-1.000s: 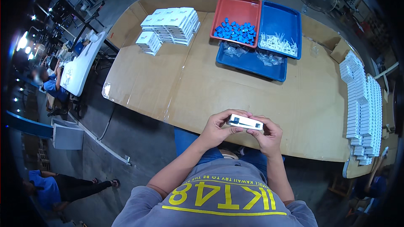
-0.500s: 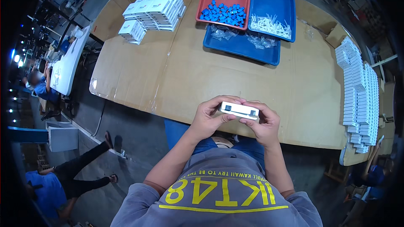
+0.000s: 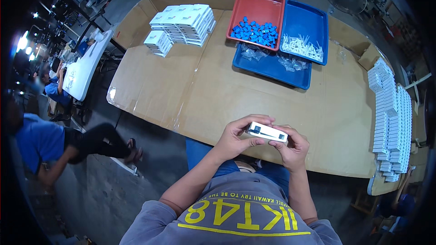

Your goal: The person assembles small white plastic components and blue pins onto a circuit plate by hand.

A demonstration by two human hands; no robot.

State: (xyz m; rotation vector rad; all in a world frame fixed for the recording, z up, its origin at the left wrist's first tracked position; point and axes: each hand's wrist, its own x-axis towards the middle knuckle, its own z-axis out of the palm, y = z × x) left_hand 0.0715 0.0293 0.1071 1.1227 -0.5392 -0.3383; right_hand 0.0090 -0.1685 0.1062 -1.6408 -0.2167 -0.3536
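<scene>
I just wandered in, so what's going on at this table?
A seated person is holding a small white case just above the near edge of the table, with the left-hand grip and right-hand grip at its two ends. Beyond are a red tray of blue pieces, a blue tray of white sticks, and a lower tray with clear bags. White stacks stand at left and right.

A small white rectangular piece [image 3: 271,132] is showing dark openings along one narrow side, slanting slightly between both hands [image 3: 235,140] by the desk's [image 3: 218,90] near edge.
</scene>
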